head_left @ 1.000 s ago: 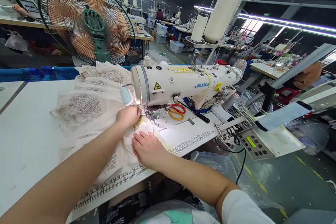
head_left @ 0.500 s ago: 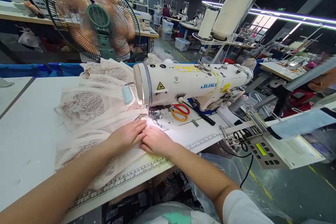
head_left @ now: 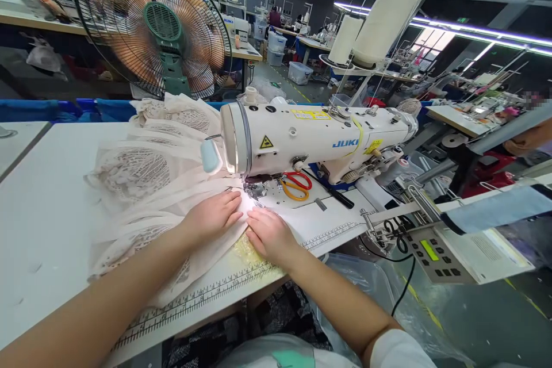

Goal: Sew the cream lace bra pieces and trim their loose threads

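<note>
My left hand (head_left: 213,215) lies flat, fingers stretched out, on pale beige lace fabric (head_left: 142,184) just in front of the needle of a white JUKI sewing machine (head_left: 310,138). My right hand (head_left: 269,233) also lies flat and open on the fabric's near edge, beside the left hand with a small gap between them. Both press the cloth against the white table (head_left: 47,207) under the machine's lamp. More of the same lace is piled to the left of the machine head.
Red-and-orange scissors (head_left: 295,184) lie on the machine bed. A large green fan (head_left: 161,26) stands behind the table. Two thread cones (head_left: 383,11) rise at the back right. A control panel (head_left: 435,256) hangs off the table's right end. A ruler strip (head_left: 207,293) runs along the front edge.
My left hand came back from beside the needle and flattened on the fabric. My right hand moved up toward the needle, then the two hands parted slightly.
</note>
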The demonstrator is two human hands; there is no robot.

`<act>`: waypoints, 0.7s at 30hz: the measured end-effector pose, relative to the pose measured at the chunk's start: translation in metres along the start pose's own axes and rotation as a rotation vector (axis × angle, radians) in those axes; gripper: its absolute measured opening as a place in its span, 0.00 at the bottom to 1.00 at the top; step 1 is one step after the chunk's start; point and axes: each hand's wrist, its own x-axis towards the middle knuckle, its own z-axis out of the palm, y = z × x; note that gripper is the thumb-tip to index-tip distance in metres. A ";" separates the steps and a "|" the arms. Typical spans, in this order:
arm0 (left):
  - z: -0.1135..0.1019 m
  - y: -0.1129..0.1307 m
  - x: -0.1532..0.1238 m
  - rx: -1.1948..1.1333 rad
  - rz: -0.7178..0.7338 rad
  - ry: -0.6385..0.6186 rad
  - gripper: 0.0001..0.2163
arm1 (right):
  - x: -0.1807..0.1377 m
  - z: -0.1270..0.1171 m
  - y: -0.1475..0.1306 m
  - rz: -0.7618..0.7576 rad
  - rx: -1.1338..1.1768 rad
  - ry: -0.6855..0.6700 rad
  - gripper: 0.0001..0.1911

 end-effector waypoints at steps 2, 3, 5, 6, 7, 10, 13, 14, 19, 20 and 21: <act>-0.002 0.000 0.001 0.005 0.013 0.000 0.24 | -0.001 0.001 0.001 -0.004 0.012 -0.002 0.14; -0.002 0.000 0.001 0.008 0.019 -0.001 0.24 | -0.001 0.001 0.002 -0.005 0.019 -0.009 0.14; -0.004 0.000 0.002 0.013 0.031 -0.004 0.24 | -0.002 0.002 0.003 -0.007 0.029 -0.026 0.14; -0.005 -0.001 0.003 0.016 0.037 -0.006 0.24 | -0.002 0.002 0.004 -0.007 0.031 -0.033 0.13; -0.006 -0.002 0.004 0.019 0.044 -0.009 0.24 | -0.002 0.002 0.004 -0.007 0.032 -0.037 0.13; -0.008 -0.004 0.005 0.029 0.062 -0.015 0.23 | -0.002 0.001 0.003 -0.018 0.035 -0.031 0.12; -0.009 -0.005 0.006 0.036 0.071 -0.016 0.23 | -0.002 0.001 0.003 -0.029 0.036 -0.007 0.12; -0.009 -0.005 0.007 0.038 0.073 -0.014 0.23 | -0.002 0.001 0.003 -0.030 0.035 0.002 0.12; -0.008 -0.008 0.008 0.044 0.091 0.000 0.24 | -0.001 0.003 0.003 -0.023 0.028 0.003 0.14; -0.007 -0.009 0.008 0.048 0.092 0.005 0.24 | -0.001 0.003 0.003 -0.020 0.023 -0.003 0.14; -0.007 -0.011 0.009 0.052 0.092 0.010 0.24 | 0.000 0.004 0.003 -0.017 0.015 -0.010 0.15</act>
